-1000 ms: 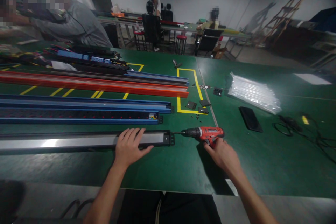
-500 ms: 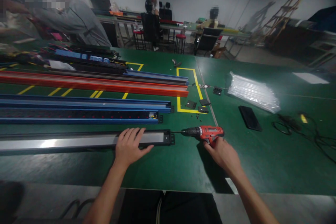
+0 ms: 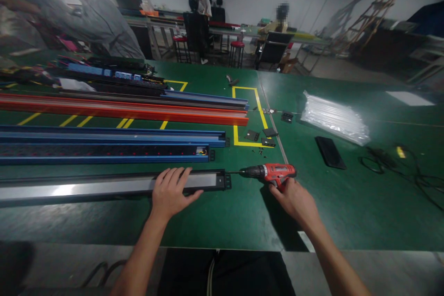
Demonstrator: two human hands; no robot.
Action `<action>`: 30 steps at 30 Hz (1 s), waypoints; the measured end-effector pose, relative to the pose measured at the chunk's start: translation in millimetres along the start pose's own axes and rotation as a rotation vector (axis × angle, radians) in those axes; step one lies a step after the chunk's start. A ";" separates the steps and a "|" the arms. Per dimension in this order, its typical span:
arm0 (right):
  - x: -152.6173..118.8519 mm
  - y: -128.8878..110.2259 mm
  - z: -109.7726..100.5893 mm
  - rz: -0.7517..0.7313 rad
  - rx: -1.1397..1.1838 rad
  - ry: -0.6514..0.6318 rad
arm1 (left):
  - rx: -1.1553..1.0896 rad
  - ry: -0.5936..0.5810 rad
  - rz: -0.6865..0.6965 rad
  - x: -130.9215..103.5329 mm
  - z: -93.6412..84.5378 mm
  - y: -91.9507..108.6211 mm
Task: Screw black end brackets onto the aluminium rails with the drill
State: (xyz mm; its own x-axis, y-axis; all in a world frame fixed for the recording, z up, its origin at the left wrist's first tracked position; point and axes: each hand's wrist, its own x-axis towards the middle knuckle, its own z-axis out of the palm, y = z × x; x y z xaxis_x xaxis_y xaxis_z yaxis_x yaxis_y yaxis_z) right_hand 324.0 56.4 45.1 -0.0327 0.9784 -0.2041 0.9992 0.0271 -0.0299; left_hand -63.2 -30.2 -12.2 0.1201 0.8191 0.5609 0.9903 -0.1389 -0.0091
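- The black rail lies along my near side of the worktop, its end cap towards the red drill.
- My left hand has a loose, spread grip over the rail; I'd press evenly so it can't twist.
- My right hand has its grip closed around the drill's handle.
- The bit reaches the cap, though I can't tell whether it's seated; I'd hold it level, aligned with the rail, and run it slowly.

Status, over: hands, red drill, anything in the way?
Left hand resting across long black-and-silver channel. Right hand gripping red-and-black cordless drill, thin bit at channel's black end cap. Small flat black parts beyond, not touching drill.
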 end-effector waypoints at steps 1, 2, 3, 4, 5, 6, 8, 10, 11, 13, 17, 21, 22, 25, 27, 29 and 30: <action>0.1 -0.1 -0.1 0.001 0.004 -0.001 | -0.004 -0.001 -0.002 -0.1 0.2 -0.1; 0.3 -0.3 -0.3 0.002 0.009 -0.001 | -0.007 0.000 -0.002 -0.3 0.4 -0.1; 0.3 -0.5 -0.5 0.003 0.012 0.000 | -0.007 0.001 -0.001 -0.5 0.6 -0.2; 0.3 -0.8 -0.9 0.003 0.013 0.001 | -0.004 0.003 0.001 -0.7 0.8 -0.3; 0.3 -1.1 -1.3 0.005 0.013 0.000 | 0.002 0.005 0.003 -0.8 0.9 -0.3; 0.1 -1.4 -1.7 0.007 0.012 -0.002 | 0.009 0.004 0.006 -1.0 0.9 -0.3; -0.3 -1.8 -2.3 0.009 0.011 -0.005 | 0.020 0.000 0.010 -0.9 0.7 -0.2; -0.7 -1.8 -2.4 0.006 0.012 -0.002 | 0.026 -0.003 0.011 -0.7 0.5 0.0; -0.8 -1.6 -2.2 0.002 0.012 0.003 | 0.027 -0.002 0.010 -0.6 0.5 0.1; -1.0 -1.1 -1.2 -0.006 0.012 0.012 | 0.025 0.001 0.005 -0.4 0.3 0.3; -1.0 -0.6 -0.1 -0.011 0.000 0.014 | 0.028 0.006 0.006 -0.5 0.3 0.3; -1.3 -1.9 -1.7 -0.002 -0.008 0.011 | 0.042 0.012 0.016 -0.9 0.8 0.2; -1.4 -2.2 -2.2 0.002 -0.009 0.009 | 0.041 0.011 0.015 -1.0 0.9 0.1; -1.5 -2.6 -2.9 0.005 -0.007 0.003 | 0.028 0.012 0.009 -0.9 1.0 0.2; -1.5 -2.5 -2.9 0.003 -0.004 -0.001 | 0.022 0.013 0.007 -0.6 0.7 0.3; -1.5 -2.3 -3.0 0.000 -0.005 -0.002 | 0.025 0.015 0.011 -0.3 0.3 0.4; -1.5 -2.2 -3.1 -0.002 -0.006 -0.002 | 0.029 0.014 0.013 -0.2 0.1 0.5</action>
State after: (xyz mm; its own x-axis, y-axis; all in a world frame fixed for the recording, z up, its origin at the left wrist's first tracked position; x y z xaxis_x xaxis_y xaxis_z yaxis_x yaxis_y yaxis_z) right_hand 321.9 55.4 48.6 -0.0346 0.9780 -0.2058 0.9992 0.0303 -0.0242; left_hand -62.7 -30.3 -12.4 0.1325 0.8095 0.5719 0.9902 -0.1335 -0.0405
